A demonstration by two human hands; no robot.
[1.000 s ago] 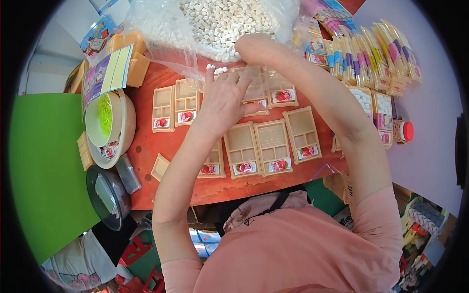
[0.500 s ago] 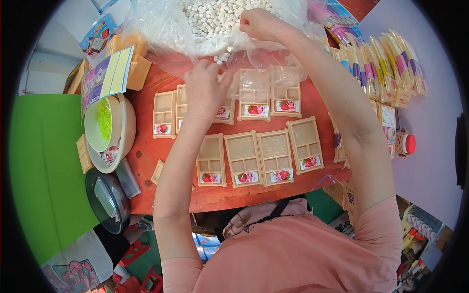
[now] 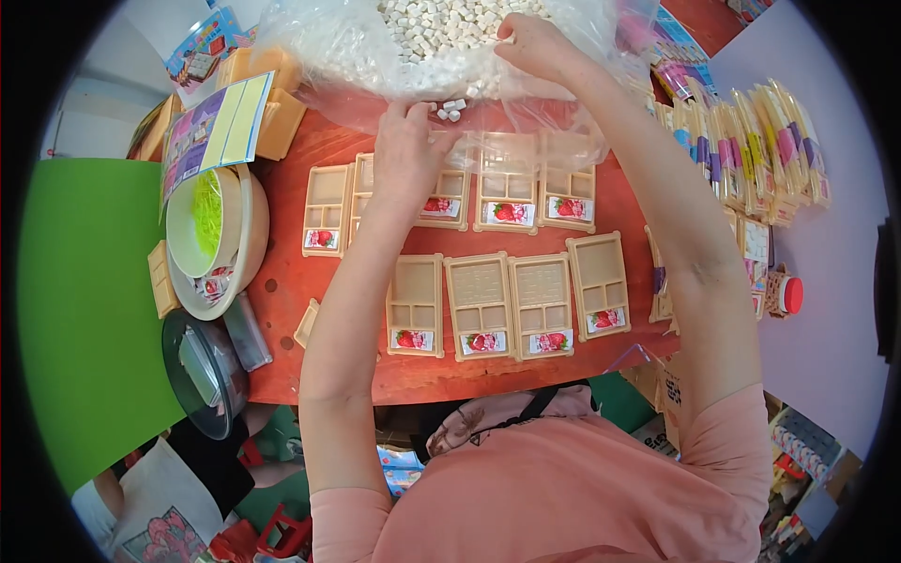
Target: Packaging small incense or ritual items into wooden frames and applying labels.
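A large clear plastic bag [image 3: 328,56] full of small white marshmallow-like pieces [image 3: 450,33] lies across the far side of the table. Over its right part is my right hand [image 3: 535,49], its fingers curled together; what they pinch is hidden. My left hand [image 3: 405,150] rests at the bag's near edge with thumb and fingers apart, beside a few loose white pieces [image 3: 452,110]. Closer to me stand two rows of beige compartment trays [image 3: 479,291], each with a strawberry-printed packet [image 3: 484,342] in a lower compartment. My left hand and forearm partly cover trays in the back row.
Nested bowls [image 3: 249,244] with green shreds [image 3: 206,220] and a dark round container [image 3: 192,375] stand at the left. Packed trays [image 3: 751,150] are stacked at the right, near a red-lidded jar [image 3: 784,293]. Another person [image 3: 160,507] is partly visible at lower left.
The whole view has shifted slightly. The loose white pieces by my left hand now lie in a tighter cluster. Both hands stay near the bag, and more of the other person shows.
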